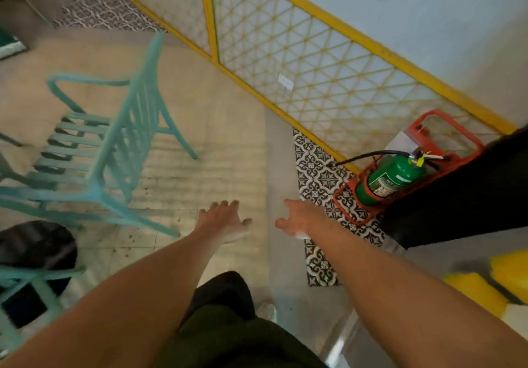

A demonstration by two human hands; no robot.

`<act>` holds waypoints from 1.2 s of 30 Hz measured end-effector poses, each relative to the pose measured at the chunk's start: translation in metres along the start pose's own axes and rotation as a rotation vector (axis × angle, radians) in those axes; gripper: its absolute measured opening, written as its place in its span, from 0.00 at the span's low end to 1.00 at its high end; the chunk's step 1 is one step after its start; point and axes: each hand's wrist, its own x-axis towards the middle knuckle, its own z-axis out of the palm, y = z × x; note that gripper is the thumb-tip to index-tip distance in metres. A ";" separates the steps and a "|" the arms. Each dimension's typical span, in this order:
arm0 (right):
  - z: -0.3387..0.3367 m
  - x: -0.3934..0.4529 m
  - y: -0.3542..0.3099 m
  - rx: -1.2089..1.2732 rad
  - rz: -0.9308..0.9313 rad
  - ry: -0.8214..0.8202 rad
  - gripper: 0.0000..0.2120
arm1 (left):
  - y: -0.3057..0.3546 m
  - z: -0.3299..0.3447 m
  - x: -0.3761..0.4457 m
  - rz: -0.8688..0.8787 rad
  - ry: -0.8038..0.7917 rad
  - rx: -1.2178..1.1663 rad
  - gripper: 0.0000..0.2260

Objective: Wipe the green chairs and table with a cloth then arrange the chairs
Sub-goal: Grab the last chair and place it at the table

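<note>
Progress is hard to call from this view. No table is in frame and no wiping is under way. A green chair [108, 139] stands on the tiled floor [223, 144] at the left, blurred by camera motion, its slatted seat and back visible. Part of a second green chair [31, 284] shows at the lower left edge, over something dark that I cannot identify. Whether either chair has been wiped cannot be told; the surfaces are too blurred to show dirt or shine. My read: this is between steps, probably walking or reaching around the arranging stage, with at least the placing of chairs left to do.

Both arms reach forward over the floor. The left hand [225, 221] is spread flat with fingers apart and holds nothing. The right hand [297, 219] is loosely open, thumb out; a small pale patch shows at its lower edge, which may be the cloth [303, 234], but it is too small and blurred to be sure.

The nearer chair lies up and to the left of the left hand, near but not touching; its closest leg ends on the floor just left of that wrist. The right hand is well apart from both chairs, nearer to a green fire extinguisher [391, 179] in a red stand [445, 139] by the yellow lattice fence [328, 76].
</note>
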 end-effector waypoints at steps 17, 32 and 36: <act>-0.222 0.262 -0.201 -0.470 -0.627 0.066 0.32 | -0.107 -0.156 0.166 -0.402 0.481 -0.275 0.33; -0.313 0.366 -0.355 -0.930 -1.243 0.048 0.46 | -0.188 -0.181 0.145 -1.111 0.396 -0.546 0.55; -0.302 0.394 -0.343 -0.988 -1.338 0.101 0.40 | -0.184 -0.176 0.164 -1.307 0.370 -0.551 0.31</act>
